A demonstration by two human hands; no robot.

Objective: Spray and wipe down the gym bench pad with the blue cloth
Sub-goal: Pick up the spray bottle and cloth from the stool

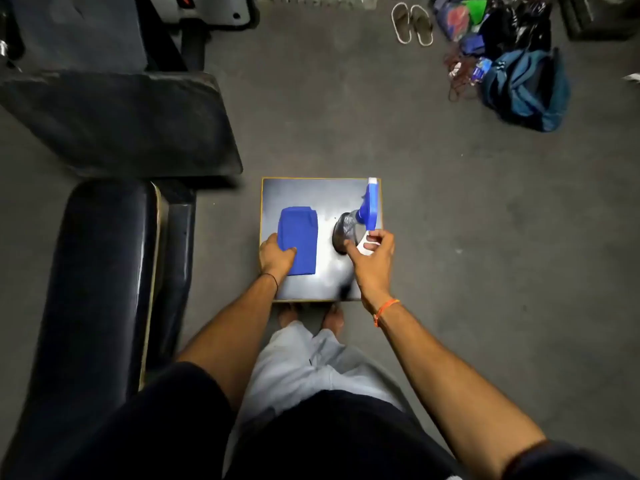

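Observation:
A folded blue cloth (299, 239) lies on a small square stool (320, 195) in front of me. My left hand (275, 256) rests on the cloth's near left corner, thumb over it. A clear spray bottle with a blue and white head (367, 211) stands on the stool's right side. My right hand (372, 251) is closed around its white trigger. The black gym bench pad (100, 271) runs along my left, and its angled back pad (121, 123) lies beyond it.
Bags and clothes (512, 64) are heaped on the floor at the far right, with a pair of sandals (412, 24) next to them. Machine framework (194, 26) stands behind the bench. Grey floor surrounds the stool; my bare feet (311, 315) are at its near edge.

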